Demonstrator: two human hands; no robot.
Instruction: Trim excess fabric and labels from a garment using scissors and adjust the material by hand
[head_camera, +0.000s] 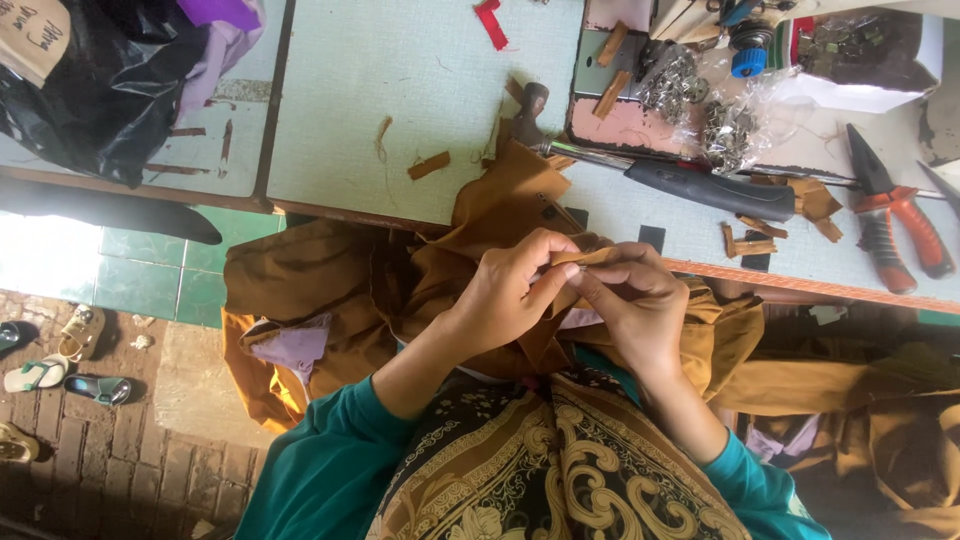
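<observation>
Brown fabric strip (583, 258) pinched between two hands: left hand (515, 290), right hand (640, 305).

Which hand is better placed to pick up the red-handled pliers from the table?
Probably the right hand. The red-handled pliers lie on the table to the person's right, nearer that hand. The left hand is farther away, and both hands pinch a small strip of the brown garment.

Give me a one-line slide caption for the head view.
Both hands, left and right, pinch a small brown strip over brown cloth at a table's edge, pliers nearby.
</observation>
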